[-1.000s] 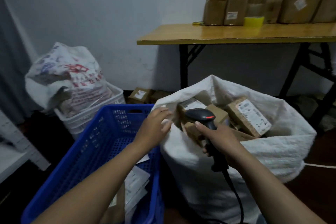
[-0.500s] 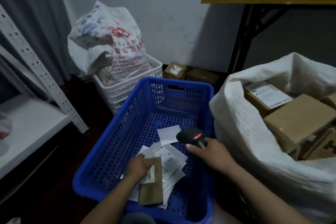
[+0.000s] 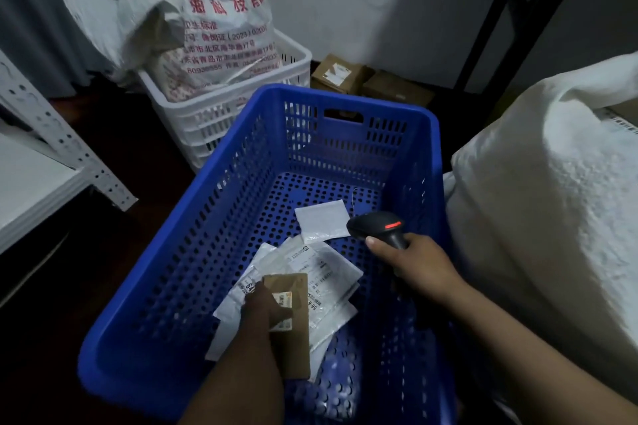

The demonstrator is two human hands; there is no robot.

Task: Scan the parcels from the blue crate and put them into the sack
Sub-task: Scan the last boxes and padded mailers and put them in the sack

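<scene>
The person's left arm reached straight down into the blue crate (image 3: 345, 103), the left hand (image 3: 264, 309) low over the heap on its floor. That hand pinched a flat brown cardboard parcel (image 3: 298, 342): the thumb lay across its face, over a small white and orange label whose print was too small to read, and the fingers curled at its left edge. The parcel lay on a pile of white plastic mailers (image 3: 331, 272); on one of their labels I could make out the bold digits "64", the rest being fine print. A smaller white mailer (image 3: 322, 221) lay apart, further in.

The right forearm came in from the lower right, and the right hand (image 3: 423, 267) was wrapped round the handle of a black barcode scanner (image 3: 378, 228), forefinger stretched along its underside. The scanner's head pointed left over the mailers, a red light showing on top.

The white woven sack (image 3: 552, 217) stood just beside the crate, on the right. Behind, a white crate (image 3: 224, 114) held a printed sack (image 3: 224, 21) with red Chinese characters and "(2023)".
</scene>
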